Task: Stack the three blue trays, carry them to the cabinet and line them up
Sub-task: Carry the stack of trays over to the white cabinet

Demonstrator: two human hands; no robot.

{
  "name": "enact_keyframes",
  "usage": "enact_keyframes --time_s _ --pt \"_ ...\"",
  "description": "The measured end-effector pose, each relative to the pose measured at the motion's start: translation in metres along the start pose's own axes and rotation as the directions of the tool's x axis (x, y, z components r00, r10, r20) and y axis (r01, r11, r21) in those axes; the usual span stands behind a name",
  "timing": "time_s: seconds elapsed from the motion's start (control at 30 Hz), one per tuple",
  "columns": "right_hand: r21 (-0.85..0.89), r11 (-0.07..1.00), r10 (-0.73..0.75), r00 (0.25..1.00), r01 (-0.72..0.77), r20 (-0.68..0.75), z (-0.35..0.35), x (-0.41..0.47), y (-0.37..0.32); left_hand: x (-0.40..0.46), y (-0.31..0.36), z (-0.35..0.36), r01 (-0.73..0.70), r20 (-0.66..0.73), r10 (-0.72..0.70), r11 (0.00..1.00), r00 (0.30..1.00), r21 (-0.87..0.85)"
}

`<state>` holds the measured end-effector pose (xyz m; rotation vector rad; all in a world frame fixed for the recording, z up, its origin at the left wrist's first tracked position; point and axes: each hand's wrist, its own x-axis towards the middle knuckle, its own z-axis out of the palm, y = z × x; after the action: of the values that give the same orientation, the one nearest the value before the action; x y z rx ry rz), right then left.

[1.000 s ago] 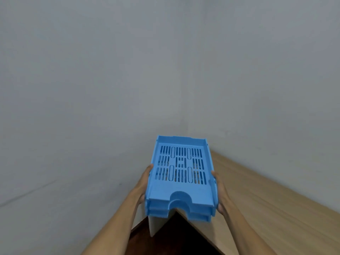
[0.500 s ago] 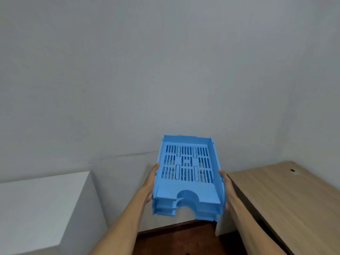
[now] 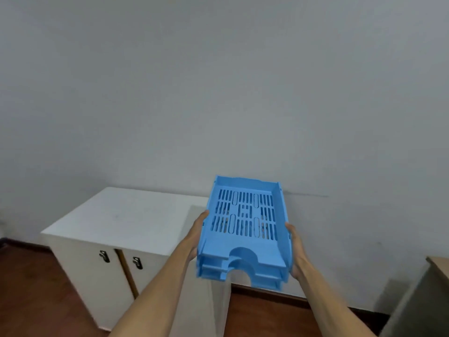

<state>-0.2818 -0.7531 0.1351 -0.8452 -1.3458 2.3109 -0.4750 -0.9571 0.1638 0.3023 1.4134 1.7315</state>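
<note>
Your left hand (image 3: 195, 235) is clamped on the left side wall of the stack of blue trays (image 3: 244, 229), thumb up along the rim and the fingers hidden underneath, while your right hand (image 3: 297, 251) grips the right side wall the same way, so the stack hangs between your palms, clear of every surface. Three trays sit nested one in another, their arched front cut-outs facing you at 6 o'clock and stepped slightly, the lowest edge showing furthest forward. The top tray has a slotted floor and its back wall points to 12 o'clock toward the grey wall (image 3: 218, 93). The stack tilts a little, its far end raised. Out at 9 o'clock from the trays stands the white cabinet (image 3: 126, 215), its flat top bare where you can see it, two doors on its front with a dark metal latch handle (image 3: 104, 256) on the left door and another latch handle (image 3: 137, 262) on the right one, either side of a brown gap. The trays' left edge overlaps the cabinet's right corner in view, yet whether they are above it or in front of it you cannot tell. Below lies a reddish-brown wooden floor (image 3: 31, 288) with a dark skirting along the wall. At 4 o'clock, at the frame's edge, the corner of a wood-topped bench (image 3: 439, 265) shows, well apart from the trays.
</note>
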Motion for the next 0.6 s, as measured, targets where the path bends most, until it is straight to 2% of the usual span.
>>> enact_keyframes --time_s 0.17,0.4,0.6 --pt "-0.029 0.998 0.064 0.997 -0.063 0.044 0.062 0.022 0.026 -0.007 0.006 -0.073 -0.005 -0.056 0.003 0.999 0.998 -0.038" --pt "-0.055 0.992 0.120 0.991 -0.116 0.060 0.111 0.081 0.050 0.025 0.021 -0.141 0.009 -0.121 -0.013 0.999 0.993 -0.034" --pt "-0.054 0.993 0.108 0.994 -0.107 0.016 0.142 0.134 0.057 0.073 0.040 -0.178 -0.009 -0.067 0.007 0.999 0.998 -0.033"
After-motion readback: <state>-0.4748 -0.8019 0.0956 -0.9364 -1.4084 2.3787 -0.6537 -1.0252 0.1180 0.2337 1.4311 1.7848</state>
